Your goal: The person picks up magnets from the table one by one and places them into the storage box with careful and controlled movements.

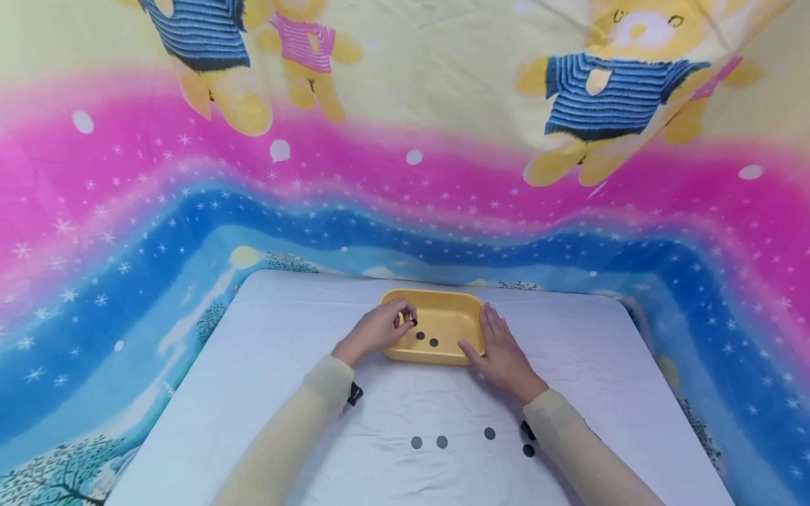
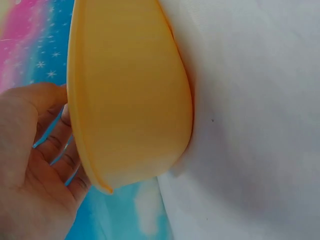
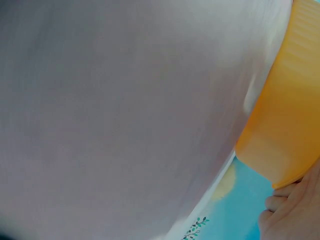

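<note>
A yellow rectangular tub (image 1: 436, 358) stands near the table's far edge. Over its left side, my left hand (image 1: 376, 327) pinches a small dark disc (image 1: 414, 322) between thumb and fingers. Two more dark discs (image 1: 420, 336) lie on the tub's floor, just below that hand. My right hand (image 1: 506, 357) rests against the tub's right rim, fingers straight and thumb over the near corner. The left wrist view has the left hand (image 2: 42, 150) behind the tub's wall (image 2: 130, 95), its fingertips and the disc hidden. Only part of the right hand (image 3: 295, 215) appears in the right wrist view.
Several dark discs (image 1: 441, 441) lie on the white-covered table (image 1: 304, 450) nearer the body, one (image 1: 528, 450) close to the right sleeve. A patterned cloth (image 1: 405, 183) with bears and snowflakes hangs behind and around the table.
</note>
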The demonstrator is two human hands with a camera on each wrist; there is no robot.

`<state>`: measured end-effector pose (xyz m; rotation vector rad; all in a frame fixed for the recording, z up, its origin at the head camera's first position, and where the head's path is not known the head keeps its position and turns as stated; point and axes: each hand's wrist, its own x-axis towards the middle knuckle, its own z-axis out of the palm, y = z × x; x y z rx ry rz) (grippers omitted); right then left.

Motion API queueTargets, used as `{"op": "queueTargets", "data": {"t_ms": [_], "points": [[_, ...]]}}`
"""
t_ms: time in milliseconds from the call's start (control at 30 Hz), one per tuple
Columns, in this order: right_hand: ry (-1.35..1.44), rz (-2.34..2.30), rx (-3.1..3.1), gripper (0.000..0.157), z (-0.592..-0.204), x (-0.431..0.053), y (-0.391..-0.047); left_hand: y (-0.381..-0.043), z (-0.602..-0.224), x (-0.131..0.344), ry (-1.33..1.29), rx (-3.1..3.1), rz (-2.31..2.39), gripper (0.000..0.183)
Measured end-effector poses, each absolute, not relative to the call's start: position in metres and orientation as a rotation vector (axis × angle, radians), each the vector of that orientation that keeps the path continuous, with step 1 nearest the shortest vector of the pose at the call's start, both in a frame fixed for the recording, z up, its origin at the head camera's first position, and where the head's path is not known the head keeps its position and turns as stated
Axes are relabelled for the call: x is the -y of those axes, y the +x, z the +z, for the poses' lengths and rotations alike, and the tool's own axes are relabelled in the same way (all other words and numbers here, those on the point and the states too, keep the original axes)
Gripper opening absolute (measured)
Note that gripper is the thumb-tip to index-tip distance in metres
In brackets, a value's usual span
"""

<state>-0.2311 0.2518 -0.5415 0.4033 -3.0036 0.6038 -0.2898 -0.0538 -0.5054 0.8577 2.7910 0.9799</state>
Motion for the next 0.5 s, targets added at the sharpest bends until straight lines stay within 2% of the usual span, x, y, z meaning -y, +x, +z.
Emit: {"op": "queueTargets", "data": {"t_ms": [500], "points": [[0.399,0.588,3.001,0.104,-0.543,-0.252,-0.233,-0.306,-0.519,0.041,0.800,-2.820,0.900,0.006]]}}
